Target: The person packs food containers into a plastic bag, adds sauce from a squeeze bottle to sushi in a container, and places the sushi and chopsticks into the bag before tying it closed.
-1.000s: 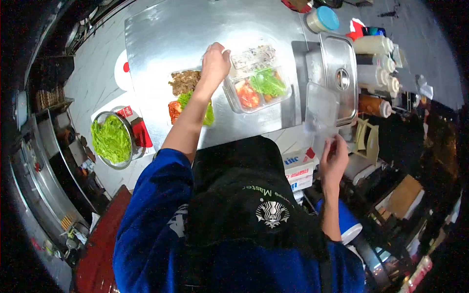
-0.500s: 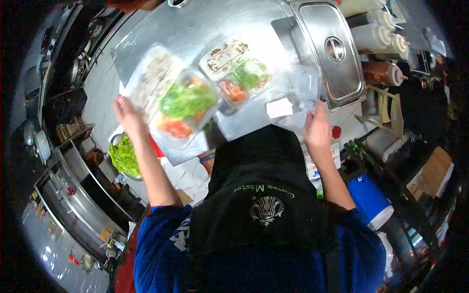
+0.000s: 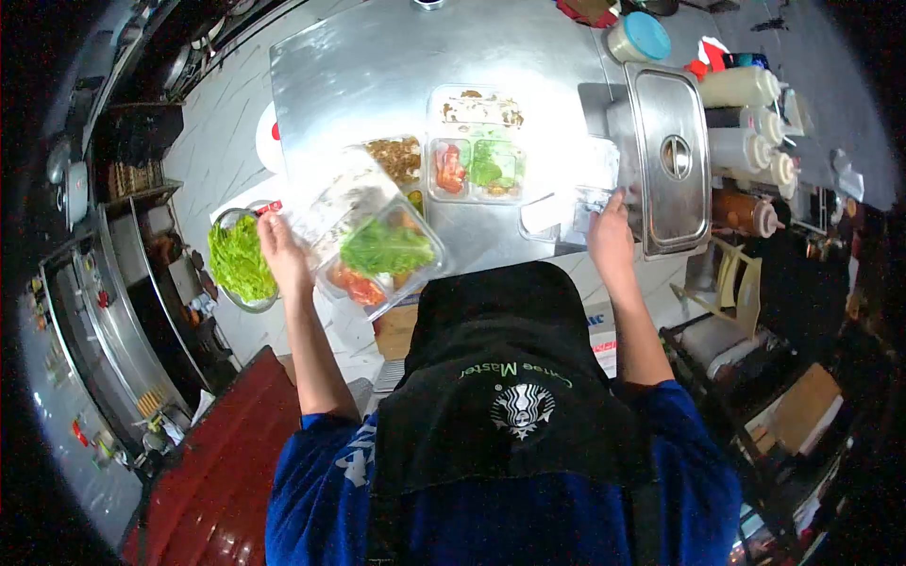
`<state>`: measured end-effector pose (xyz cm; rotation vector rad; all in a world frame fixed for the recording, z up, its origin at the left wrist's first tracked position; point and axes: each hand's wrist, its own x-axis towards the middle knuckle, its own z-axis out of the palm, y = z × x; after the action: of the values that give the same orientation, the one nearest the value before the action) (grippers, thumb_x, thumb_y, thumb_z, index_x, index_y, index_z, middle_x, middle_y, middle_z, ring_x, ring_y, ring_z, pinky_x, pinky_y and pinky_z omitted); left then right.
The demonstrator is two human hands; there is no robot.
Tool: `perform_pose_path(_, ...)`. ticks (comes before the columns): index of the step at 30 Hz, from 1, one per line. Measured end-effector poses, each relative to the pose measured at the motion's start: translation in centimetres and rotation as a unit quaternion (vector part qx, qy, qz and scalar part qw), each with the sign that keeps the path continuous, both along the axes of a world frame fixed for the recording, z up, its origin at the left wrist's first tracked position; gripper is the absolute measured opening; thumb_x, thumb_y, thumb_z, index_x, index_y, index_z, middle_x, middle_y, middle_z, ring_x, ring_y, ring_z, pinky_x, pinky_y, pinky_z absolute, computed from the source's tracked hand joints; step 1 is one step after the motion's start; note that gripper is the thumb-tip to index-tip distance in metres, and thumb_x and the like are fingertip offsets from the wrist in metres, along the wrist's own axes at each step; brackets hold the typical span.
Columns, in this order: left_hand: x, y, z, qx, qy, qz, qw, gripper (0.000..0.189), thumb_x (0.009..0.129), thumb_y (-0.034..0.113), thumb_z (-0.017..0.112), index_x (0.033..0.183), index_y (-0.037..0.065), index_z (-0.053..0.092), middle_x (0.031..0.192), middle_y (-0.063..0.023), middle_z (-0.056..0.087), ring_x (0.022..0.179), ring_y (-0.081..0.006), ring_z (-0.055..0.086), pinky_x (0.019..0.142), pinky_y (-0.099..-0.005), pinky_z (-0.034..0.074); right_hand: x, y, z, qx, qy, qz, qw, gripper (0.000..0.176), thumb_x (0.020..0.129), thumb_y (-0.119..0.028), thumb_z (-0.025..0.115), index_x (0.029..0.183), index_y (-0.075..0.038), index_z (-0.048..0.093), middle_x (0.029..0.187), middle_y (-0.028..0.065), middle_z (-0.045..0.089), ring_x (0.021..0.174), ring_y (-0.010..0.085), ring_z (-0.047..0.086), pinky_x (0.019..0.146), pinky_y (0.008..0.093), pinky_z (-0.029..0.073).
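My left hand (image 3: 283, 250) grips the left side of a clear plastic food container (image 3: 436, 257), tilted over the front left of the table. Lettuce and orange-red pieces show in it; a whitish smeared part lies near my fingers. Behind it a container with brown crumbly food (image 3: 394, 156) is partly hidden. A closed compartment container (image 3: 477, 146) with red pieces and green leaves rests flat at the table's middle. My right hand (image 3: 613, 236) is closed on a clear plastic piece (image 3: 595, 198), likely a lid, at the table's right. Beside it lies a white rectangular piece (image 3: 543, 215).
A lidded steel pan (image 3: 672, 160) stands at the table's right, with several squeeze bottles (image 3: 741, 146) beyond it. A blue-lidded tub (image 3: 645, 38) is at the back right. Left of the steel table (image 3: 330, 80) is a bowl of lettuce (image 3: 238, 259).
My left hand and its container have come lower in view and slightly right. The container with brown food has come into sight behind it. My right hand stays at the clear plastic.
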<state>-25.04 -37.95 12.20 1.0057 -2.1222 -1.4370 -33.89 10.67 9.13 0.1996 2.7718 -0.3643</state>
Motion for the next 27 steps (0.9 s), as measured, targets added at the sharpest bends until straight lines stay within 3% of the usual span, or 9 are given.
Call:
perform_pose_path(5, -4.4, 4.1, -2.4, 0.117, -0.055, -0.109, 0.986, 0.025, 0.102, 0.029, 0.048, 0.11, 0.005, 0.052, 0.095, -0.0023, 0.052, 0.088, -0.0119, 0.047, 0.08, -0.0287, 0.042, 0.1, -2.3, 1.9, 0.078, -0.016, 0.058, 0.995, 0.056, 0.095, -0.023, 0.052, 0.135, 0.013, 0.037, 0.129, 0.0357, 0.049, 0.107, 0.0479, 0.058, 0.084, 0.0498, 0.053)
perform_pose_path(7, -7.8, 8.7, -2.0, 0.143, 0.011, -0.158, 0.977, 0.021, 0.102, 0.026, 0.049, 0.104, 0.005, 0.05, 0.089, -0.0018, 0.049, 0.083, -0.0104, 0.045, 0.075, -0.0265, 0.041, 0.4, -2.2, 1.2, 0.085, 0.026, 0.11, 0.99, 0.055, 0.095, -0.026, 0.052, 0.132, 0.013, 0.041, 0.129, 0.0346, 0.05, 0.107, 0.0483, 0.058, 0.084, 0.0501, 0.053)
perform_pose_path(8, -9.0, 10.3, -2.7, 0.068, 0.037, -0.203, 0.976, 0.019, 0.102, 0.024, 0.049, 0.103, 0.005, 0.049, 0.088, -0.002, 0.048, 0.083, -0.0099, 0.044, 0.074, -0.0262, 0.041, -1.1, -3.5, 4.1, 0.04, -0.091, 0.085, 0.991, 0.055, 0.096, -0.031, 0.052, 0.13, 0.013, 0.045, 0.133, 0.0338, 0.048, 0.113, 0.0465, 0.056, 0.09, 0.0463, 0.052)
perform_pose_path(10, -11.2, 13.1, -3.2, 0.019, 0.058, -0.254, 0.965, 0.018, 0.102, 0.022, 0.049, 0.101, 0.004, 0.047, 0.087, -0.0024, 0.048, 0.082, -0.0098, 0.044, 0.074, -0.026, 0.041, -2.3, -4.1, 3.9, -0.218, -0.068, 0.019, 0.973, 0.06, 0.099, -0.039, 0.048, 0.131, 0.011, 0.045, 0.137, 0.0305, 0.046, 0.121, 0.041, 0.053, 0.096, 0.0427, 0.048)
perform_pose_path(14, -14.1, 18.0, -1.5, 0.1, 0.029, -0.277, 0.955, 0.021, 0.102, 0.024, 0.048, 0.098, 0.003, 0.047, 0.087, -0.007, 0.052, 0.081, -0.0168, 0.051, 0.075, -0.031, 0.044, -3.0, -5.0, -0.3, -0.605, -0.075, -0.189, 0.77, 0.073, 0.102, -0.053, 0.035, 0.143, 0.006, 0.034, 0.149, 0.0178, 0.038, 0.132, 0.0255, 0.044, 0.107, 0.0372, 0.037)
perform_pose_path(17, -17.0, 19.8, 1.9, -0.001, -0.056, -0.265, 0.963, 0.026, 0.102, 0.027, 0.047, 0.099, 0.001, 0.049, 0.09, -0.017, 0.057, 0.083, -0.032, 0.057, 0.077, -0.0406, 0.046, -4.4, -7.1, 4.0, -0.68, -0.08, -0.244, 0.687, 0.075, 0.102, -0.057, 0.029, 0.137, 0.008, 0.043, 0.144, 0.0177, 0.045, 0.131, 0.0247, 0.046, 0.109, 0.035, 0.036)
perform_pose_path(18, -17.2, 20.2, 2.2, -0.055, -0.101, -0.258, 0.959, 0.028, 0.102, 0.028, 0.046, 0.099, 0.0, 0.05, 0.091, -0.0209, 0.058, 0.085, -0.0381, 0.059, 0.077, -0.0442, 0.047, -4.6, -7.1, 2.7, -0.663, -0.059, -0.285, 0.69, 0.07, 0.103, -0.053, 0.033, 0.134, 0.009, 0.047, 0.136, 0.0176, 0.052, 0.125, 0.0259, 0.051, 0.106, 0.0339, 0.038)
perform_pose_path(21, -19.0, 19.9, -4.9, -0.233, -0.034, -0.287, 0.929, 0.033, 0.1, 0.031, 0.045, 0.101, -0.001, 0.051, 0.095, -0.0289, 0.058, 0.089, -0.049, 0.057, 0.08, -0.0532, 0.046, -5.8, -7.0, -1.5, -0.525, -0.012, -0.202, 0.827, 0.064, 0.104, -0.048, 0.035, 0.128, 0.009, 0.053, 0.124, 0.0183, 0.061, 0.117, 0.025, 0.056, 0.101, 0.0343, 0.041)
perform_pose_path(27, -20.3, 20.4, -8.5, -0.254, -0.081, -0.234, 0.935, 0.031, 0.089, 0.025, 0.051, 0.078, -0.003, 0.058, 0.084, -0.0267, 0.062, 0.081, -0.0455, 0.059, 0.075, -0.0506, 0.047, -6.6, -7.6, -4.0, -0.341, -0.01, -0.141, 0.929, 0.052, 0.104, -0.037, 0.034, 0.11, 0.007, 0.061, 0.109, 0.0311, 0.062, 0.104, 0.0424, 0.06, 0.092, 0.0434, 0.045)
